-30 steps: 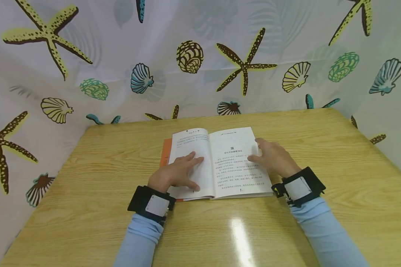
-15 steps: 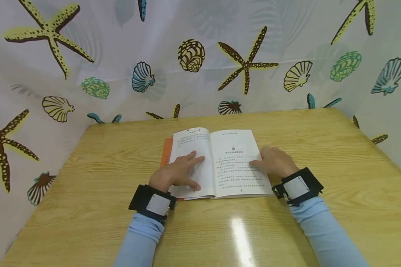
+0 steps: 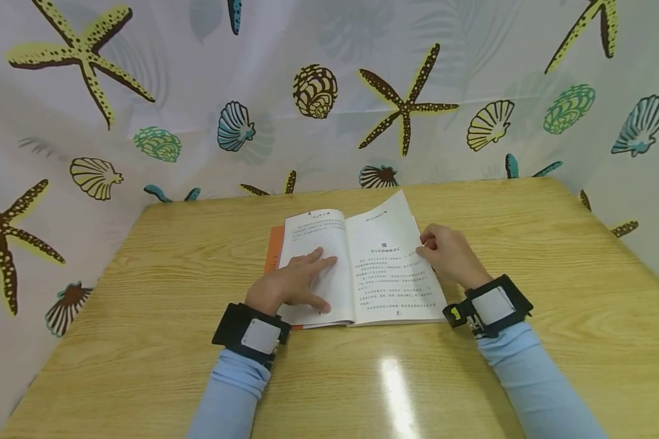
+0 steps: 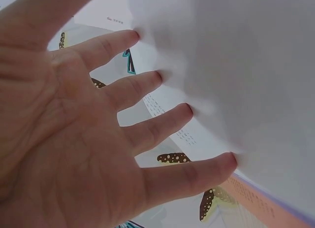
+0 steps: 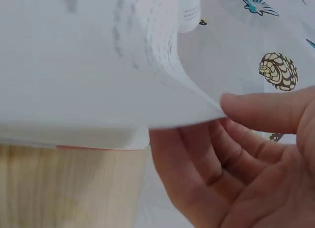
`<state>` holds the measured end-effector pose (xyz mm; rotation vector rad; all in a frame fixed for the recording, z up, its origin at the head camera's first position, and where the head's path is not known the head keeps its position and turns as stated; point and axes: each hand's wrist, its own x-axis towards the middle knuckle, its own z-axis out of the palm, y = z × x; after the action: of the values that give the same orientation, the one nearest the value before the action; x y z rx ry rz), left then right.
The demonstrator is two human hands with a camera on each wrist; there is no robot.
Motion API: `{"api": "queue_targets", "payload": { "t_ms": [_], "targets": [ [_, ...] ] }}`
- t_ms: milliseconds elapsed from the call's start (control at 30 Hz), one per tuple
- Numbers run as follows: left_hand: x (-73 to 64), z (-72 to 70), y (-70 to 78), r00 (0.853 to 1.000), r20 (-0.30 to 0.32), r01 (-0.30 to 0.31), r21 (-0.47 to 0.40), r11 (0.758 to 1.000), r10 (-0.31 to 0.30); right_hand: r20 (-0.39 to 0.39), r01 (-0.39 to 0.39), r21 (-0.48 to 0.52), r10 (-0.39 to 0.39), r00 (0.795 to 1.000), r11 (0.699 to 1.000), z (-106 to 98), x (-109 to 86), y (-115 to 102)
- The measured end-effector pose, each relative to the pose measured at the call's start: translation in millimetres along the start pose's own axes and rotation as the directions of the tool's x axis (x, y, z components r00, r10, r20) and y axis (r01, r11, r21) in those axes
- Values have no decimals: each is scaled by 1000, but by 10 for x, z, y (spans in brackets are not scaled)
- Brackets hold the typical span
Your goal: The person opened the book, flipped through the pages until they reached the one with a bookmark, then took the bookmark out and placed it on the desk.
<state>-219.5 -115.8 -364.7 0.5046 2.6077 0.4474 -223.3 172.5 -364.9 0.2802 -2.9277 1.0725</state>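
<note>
An open book (image 3: 384, 280) lies on the wooden table, its orange cover flap (image 3: 273, 247) showing past the left edge. My left hand (image 3: 293, 283) rests on the left page (image 3: 313, 235) with fingers spread; in the left wrist view its fingertips (image 4: 184, 110) touch the paper. At the outer edge of the right-hand page (image 5: 98, 85), my right hand (image 3: 450, 253) pinches the paper between thumb and curled fingers (image 5: 177, 169). That page's top outer corner is raised and bent, with the other pages lying flat beneath it.
The light wooden table (image 3: 170, 366) extends around the book on all sides. Behind it and at the sides hangs a white curtain (image 3: 187, 73) printed with starfish and shells. A black strap with a metal plate (image 3: 260, 336) encircles each wrist.
The right hand's fingers have drawn together at the page edge, and the right page's top corner has lifted. The left hand keeps its place.
</note>
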Motion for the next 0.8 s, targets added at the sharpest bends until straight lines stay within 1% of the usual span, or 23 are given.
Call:
{"api": "queue_targets", "payload": {
  "t_ms": [100,167,267,333,400,467,533,567,633,700,733,767,800],
  "targets": [
    [0,-2,6,1000,-1,-1,3,1000,1,97,26,118,-37,995,993,-63,-3,24],
    [-1,-3,10,1000,-2,-3,3,1000,3,176,21,207,-58,983,978,-115,-9,40],
    [-4,-3,8,1000,-5,-6,4,1000,6,277,5,334,-103,955,943,-201,-18,72],
    [-5,-4,6,1000,-6,-8,2,1000,8,322,-2,396,-137,937,918,-234,-27,81],
    [-4,-5,1,1000,-6,-8,2,1000,8,360,-3,430,-169,917,903,-240,-33,62],
    [-4,-7,1,1000,-4,-8,-2,1000,8,386,15,428,-198,901,904,-196,-35,14],
    [-4,-6,-2,1000,0,-9,-3,1000,9,413,44,405,-226,882,913,-103,-36,-58],
    [-3,-6,-4,1000,4,-9,-2,1000,9,424,65,377,-234,875,924,-47,-42,-95],
    [-1,-6,-8,1000,8,-8,4,1000,8,440,116,321,-257,860,940,80,-51,-166],
    [1,-6,-10,1000,9,-12,9,1000,12,456,177,281,-293,841,943,201,-61,-229],
    [1,-8,-10,1000,8,-15,11,1000,15,458,219,255,-317,831,942,252,-67,-254],
    [0,-7,-12,1000,-1,-17,-22,1000,17,458,257,226,-336,823,940,293,-76,-277],
    [-2,-8,-13,999,-7,-35,-77,996,35,464,286,196,-346,815,938,330,-85,-298]
  ]
}}
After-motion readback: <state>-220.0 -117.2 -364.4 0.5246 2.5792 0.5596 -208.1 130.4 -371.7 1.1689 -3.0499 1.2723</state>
